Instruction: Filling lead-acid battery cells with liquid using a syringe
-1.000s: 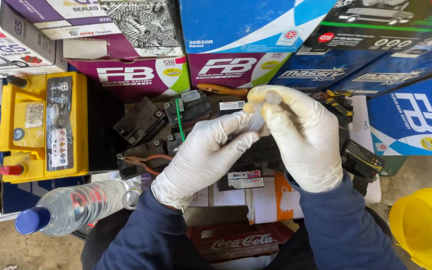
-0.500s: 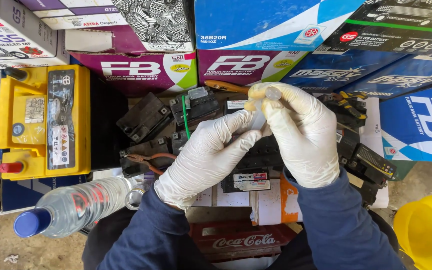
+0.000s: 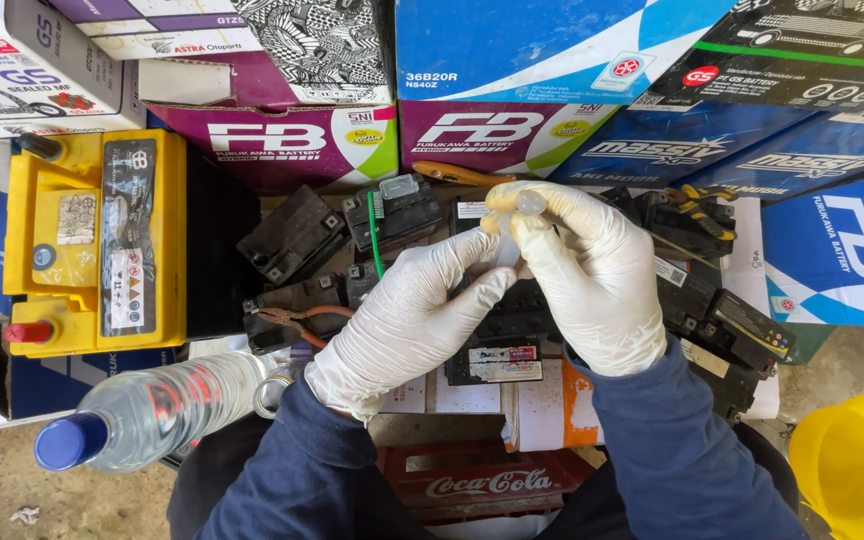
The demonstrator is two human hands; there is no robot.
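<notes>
Translucent plastic, a small tube or cap (image 3: 530, 203), sits pinched at the fingertips of the gloved right hand (image 3: 592, 280), raised above a cluster of small black motorcycle batteries (image 3: 512, 320). The gloved left hand (image 3: 407, 320) closes loosely on the item's lower end; exact grip cannot be told. No battery shows the item fitted yet. Pliers (image 3: 297, 322) lie left; a yellow battery (image 3: 97, 245) and water bottle (image 3: 152, 410) stand beyond.
</notes>
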